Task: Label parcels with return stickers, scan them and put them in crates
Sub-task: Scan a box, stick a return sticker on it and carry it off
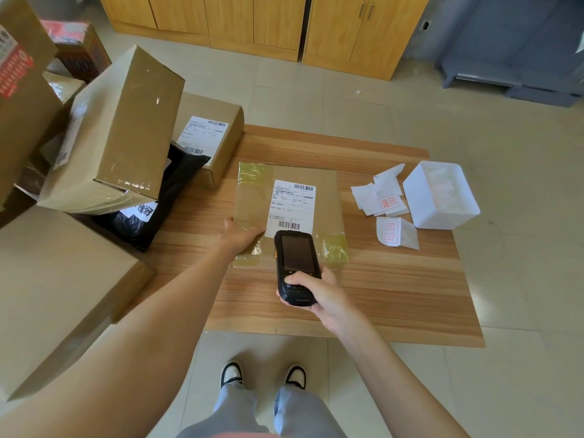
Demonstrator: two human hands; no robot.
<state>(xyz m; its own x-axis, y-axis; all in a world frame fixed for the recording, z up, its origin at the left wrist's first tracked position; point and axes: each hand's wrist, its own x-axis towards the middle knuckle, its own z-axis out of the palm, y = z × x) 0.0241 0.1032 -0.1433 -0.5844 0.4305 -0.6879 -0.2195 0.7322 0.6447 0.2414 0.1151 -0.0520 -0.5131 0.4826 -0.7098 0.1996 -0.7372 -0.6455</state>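
Head camera looks down on my two hands over a low wooden table [395, 295]. My right hand [319, 295] is wrapped around the lower end of a black scanner [295, 267], thumb across its front, holding it just above the near edge of a flat brown parcel [325, 197]. The scanner's top end points at the lower barcode of the white shipping label [292, 205] stuck on that parcel. My left hand [241, 235] rests on the parcel's near left corner, fingers flat on the taped surface, holding nothing. The parcel lies flat in the middle of the table. To its right I see loose return stickers [390, 202] with red print, and just beyond them a white box [439, 197]. To the left, cardboard boxes [126, 121] are piled over a black bag [164, 197].
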